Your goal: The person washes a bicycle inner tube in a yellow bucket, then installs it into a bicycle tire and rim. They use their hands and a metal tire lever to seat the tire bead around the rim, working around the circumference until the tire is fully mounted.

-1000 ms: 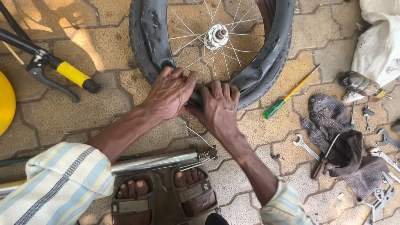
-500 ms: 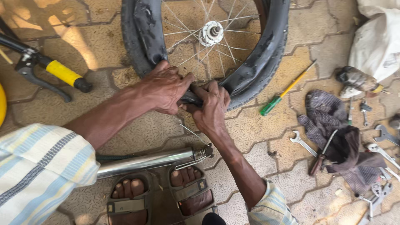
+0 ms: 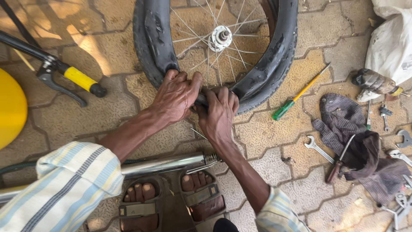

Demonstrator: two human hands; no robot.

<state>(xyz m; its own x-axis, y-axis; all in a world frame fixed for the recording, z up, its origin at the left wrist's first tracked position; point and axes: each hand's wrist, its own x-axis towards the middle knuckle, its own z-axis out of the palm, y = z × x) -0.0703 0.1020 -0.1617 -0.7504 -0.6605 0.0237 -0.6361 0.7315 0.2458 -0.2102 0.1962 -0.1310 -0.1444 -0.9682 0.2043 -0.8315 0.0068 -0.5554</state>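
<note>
Paved ground of interlocking bricks. At upper centre a bicycle wheel (image 3: 219, 38) lies flat, hub axle pointing up at the camera. The left hand (image 3: 176, 99) and right hand (image 3: 219, 114) clamp the black tyre (image 3: 150, 47) at its near edge; pressing thumbs together, working round evenly, seems best.

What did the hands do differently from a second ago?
Little changed. The left hand slid a bit further left along the black bicycle tyre, so the two hands sit slightly apart instead of pressed together. The right hand kept its grip on the tyre's near edge. The wheel, the green-handled screwdriver, the spanner and the silver pump stayed where they were.
</note>
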